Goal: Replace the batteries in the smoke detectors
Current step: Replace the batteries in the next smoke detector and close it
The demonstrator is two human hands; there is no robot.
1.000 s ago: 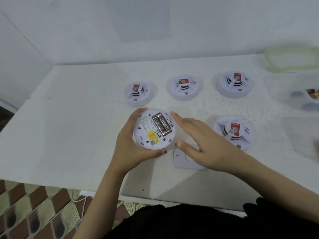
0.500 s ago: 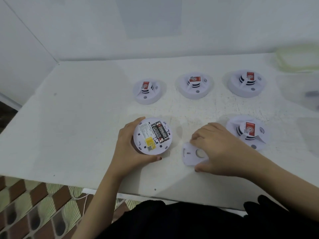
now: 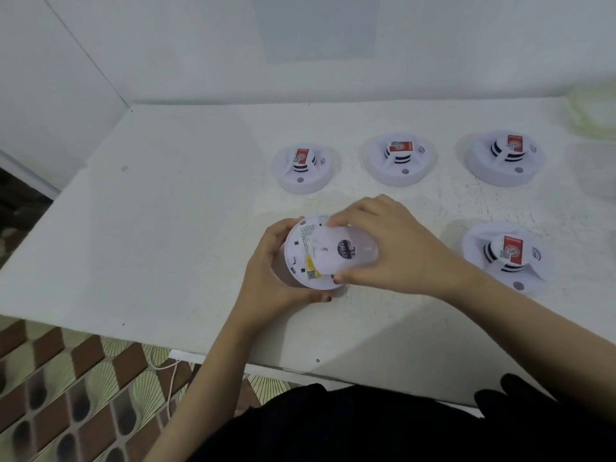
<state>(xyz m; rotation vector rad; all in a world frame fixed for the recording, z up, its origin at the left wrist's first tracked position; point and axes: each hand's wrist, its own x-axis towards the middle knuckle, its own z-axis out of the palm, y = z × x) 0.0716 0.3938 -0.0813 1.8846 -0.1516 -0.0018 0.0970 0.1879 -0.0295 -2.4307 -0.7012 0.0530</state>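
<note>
In the centre of the frame, the left hand [image 3: 270, 271] is gripping the upturned detector [image 3: 300, 248] from its left side. The fingers are curling over the far rim and the thumb is wrapping under the near rim, where a dark-painted nail is showing. The detector is sitting tilted, its flat underside facing up towards the camera, with a yellow sticker [image 3: 310, 261] showing on its lower left part. Whether its base is touching the table [image 3: 166, 228] cannot be told.

The right hand [image 3: 390, 245] is reaching in from the right and pinching the white cover plate [image 3: 333, 241] between fingertips at the top edge and thumb at the bottom edge. The plate is lying over the right half of the underside. A dark battery label [image 3: 346, 251] is showing through a round opening in it.

Four more detectors are sitting dome-up on the white table, each bearing a red sticker. The far-left detector [image 3: 305, 168], the middle detector [image 3: 398, 160] and the far-right detector [image 3: 505, 158] are forming a row across the upper middle and upper right of the frame. The near-right detector [image 3: 505, 258] is resting at the right, well apart from the hands.

A blurred greenish container [image 3: 593, 111] is sitting at the upper right edge. At lower left, a white cable [image 3: 170, 378] is trailing over the tiled floor [image 3: 66, 395].
</note>
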